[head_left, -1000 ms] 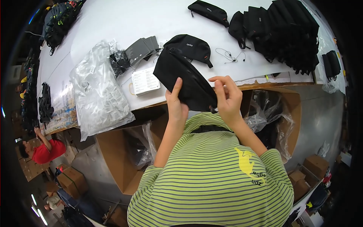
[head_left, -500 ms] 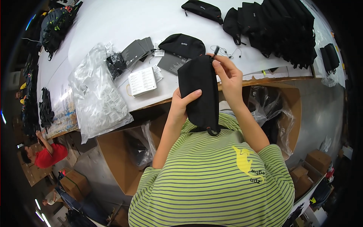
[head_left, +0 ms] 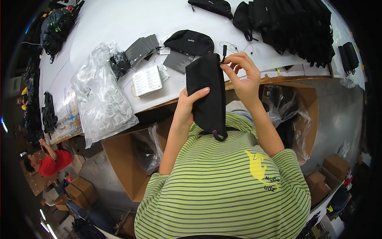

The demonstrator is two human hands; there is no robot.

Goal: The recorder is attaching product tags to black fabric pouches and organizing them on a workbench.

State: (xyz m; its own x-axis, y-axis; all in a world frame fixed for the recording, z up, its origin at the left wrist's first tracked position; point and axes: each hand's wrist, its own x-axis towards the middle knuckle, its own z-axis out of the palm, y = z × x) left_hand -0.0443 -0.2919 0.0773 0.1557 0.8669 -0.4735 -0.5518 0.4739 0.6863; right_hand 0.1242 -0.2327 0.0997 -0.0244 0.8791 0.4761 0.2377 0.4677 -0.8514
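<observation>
Moved since a second earlier: the elongated, soft black fabric pouch (head_left: 209, 75) had swung from a slant to nearly upright in view, and the right hand (head_left: 242, 75) had gone to its far end.
White worktop (head_left: 115, 22): was broad and smooth, with a worn brown edge.
Heap of matte black pouches (head_left: 294, 28): lay at the worktop's far right.
Crinkled clear plastic bag (head_left: 101, 99): lay left, full of small white tags.
Held pouch: was up before the torso, right of the left palm, its long axis running away from the body.
Left hand (head_left: 186, 106): gripped its left side, thumb across the face.
Right hand: was nearer the far corner, thumb and forefinger pinching the pull.
Slim black pull tab (head_left: 224, 51): stuck up there.
</observation>
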